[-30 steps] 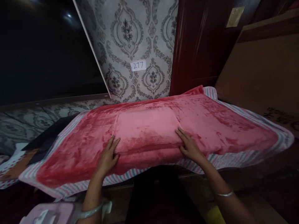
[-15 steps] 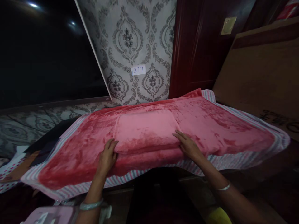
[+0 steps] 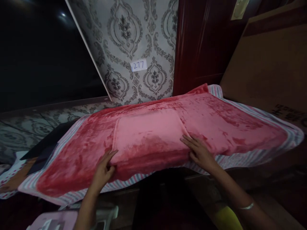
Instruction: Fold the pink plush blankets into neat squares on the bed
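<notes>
A folded pink plush cloth (image 3: pixel 148 131) lies on a larger pink plush blanket (image 3: pixel 79 150) of the same look. The folded piece is a smooth rectangle whose near side reaches the blanket's front edge. My left hand (image 3: pixel 104 167) touches its left near corner, fingers stretched forward and thumb apart. At the right side edge, my right hand (image 3: pixel 199 153) rests with its fingers extended over the border. Neither hand grips anything that I can see. Under the blanket, a striped cloth (image 3: pixel 259 159) shows along the front and sides.
A large dark screen (image 3: pixel 40 54) stands at the back left. Behind the blanket, a paper marked 277 (image 3: pixel 138 65) is on the patterned wall. A big cardboard box (image 3: pixel 268 64) leans at the right. Below left is a pink plastic item (image 3: pixel 55 220); something yellow (image 3: pixel 227 217) is below right.
The camera view has tilted down a little. My left hand has shifted left and down with its thumb spreading, and my right hand slightly right. The folded cloth's front looks smoother.
</notes>
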Demonstrator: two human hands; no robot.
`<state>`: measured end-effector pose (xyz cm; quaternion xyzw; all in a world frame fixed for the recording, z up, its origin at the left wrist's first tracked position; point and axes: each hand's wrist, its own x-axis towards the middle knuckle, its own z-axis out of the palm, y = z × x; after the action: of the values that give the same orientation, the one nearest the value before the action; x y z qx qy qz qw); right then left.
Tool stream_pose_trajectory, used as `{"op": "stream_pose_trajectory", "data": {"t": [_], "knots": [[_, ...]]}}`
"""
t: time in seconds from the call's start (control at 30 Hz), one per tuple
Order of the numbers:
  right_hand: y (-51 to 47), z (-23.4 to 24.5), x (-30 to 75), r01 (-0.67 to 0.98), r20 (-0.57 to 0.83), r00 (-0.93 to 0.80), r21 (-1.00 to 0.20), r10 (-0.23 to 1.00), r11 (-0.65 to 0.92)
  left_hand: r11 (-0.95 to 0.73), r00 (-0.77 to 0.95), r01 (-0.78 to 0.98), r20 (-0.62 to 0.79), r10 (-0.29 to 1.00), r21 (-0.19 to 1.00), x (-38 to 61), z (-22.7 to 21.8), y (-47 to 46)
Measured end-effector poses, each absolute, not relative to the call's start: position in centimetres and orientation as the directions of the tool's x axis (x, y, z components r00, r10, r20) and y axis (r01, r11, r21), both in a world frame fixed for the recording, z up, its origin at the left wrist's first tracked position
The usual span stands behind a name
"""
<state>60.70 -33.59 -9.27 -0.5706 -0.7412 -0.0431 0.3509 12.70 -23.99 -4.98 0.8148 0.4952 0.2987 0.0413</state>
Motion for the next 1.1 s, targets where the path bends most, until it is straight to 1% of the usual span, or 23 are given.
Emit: {"op": "stream_pose_trajectory", "data": {"t": [0.1,0.2,0.27,0.33,0.4,0.5,0.67,0.77,0.87,0.93,1.03,1.1], "knots": [[-33.9,-7.0,60.2,0.89,0.568,-0.086,-0.326,0.819,0.319,-0.531,0.334,0.747,0.465,0.82,0.399,13.4,-2.9,-24.3],[-32.2,-3.9,57.6,0.885,0.558,-0.109,-0.322,0.823,0.336,-0.534,0.342,0.761,0.473,0.812,0.367,18.0,-0.2,-24.0],[-30.1,-2.3,55.2,0.895,0.524,-0.139,-0.297,0.84,0.333,-0.546,0.412,0.789,0.415,0.811,0.283,22.5,0.9,-23.6],[-28.0,-1.5,52.8,0.918,0.458,-0.148,-0.266,0.877,0.294,-0.563,0.484,0.806,0.346,0.804,0.18,26.8,1.3,-22.9],[-26.5,-1.6,51.2,0.942,0.376,-0.147,-0.229,0.915,0.245,-0.542,0.498,0.835,0.29,0.817,0.096,29.7,0.8,-22.3],[-25.7,-2.8,50.4,0.963,0.291,-0.147,-0.176,0.945,0.204,-0.492,0.472,0.87,0.225,0.852,0.035,31.4,-0.9,-21.5],[-26.0,-4.1,50.6,0.968,0.293,-0.15,-0.15,0.944,0.2,-0.49,0.481,0.872,0.178,0.858,0.003,31.0,-2.6,-21.0],[-25.8,-3.6,50.6,0.966,0.272,-0.155,-0.158,0.95,0.203,-0.487,0.481,0.873,0.176,0.859,-0.006,30.9,-2.5,-21.0],[-25.4,-2.7,51.1,0.963,0.219,-0.166,-0.174,0.961,0.206,-0.485,0.479,0.874,0.178,0.859,-0.011,31.1,-2.2,-21.1],[-25.1,-2.4,51.9,0.969,0.204,-0.134,-0.177,0.97,0.171,-0.48,0.475,0.877,0.166,0.864,-0.014,31.2,-2.0,-21.1],[-25.0,-2.8,53.0,0.979,0.226,-0.066,-0.173,0.972,0.107,-0.473,0.47,0.881,0.149,0.87,-0.018,31.2,-1.8,-21.2],[-25.0,-3.4,53.4,0.979,0.236,-0.056,-0.176,0.97,0.099,-0.466,0.463,0.885,0.142,0.875,-0.017,31.2,-1.8,-21.3]]}}
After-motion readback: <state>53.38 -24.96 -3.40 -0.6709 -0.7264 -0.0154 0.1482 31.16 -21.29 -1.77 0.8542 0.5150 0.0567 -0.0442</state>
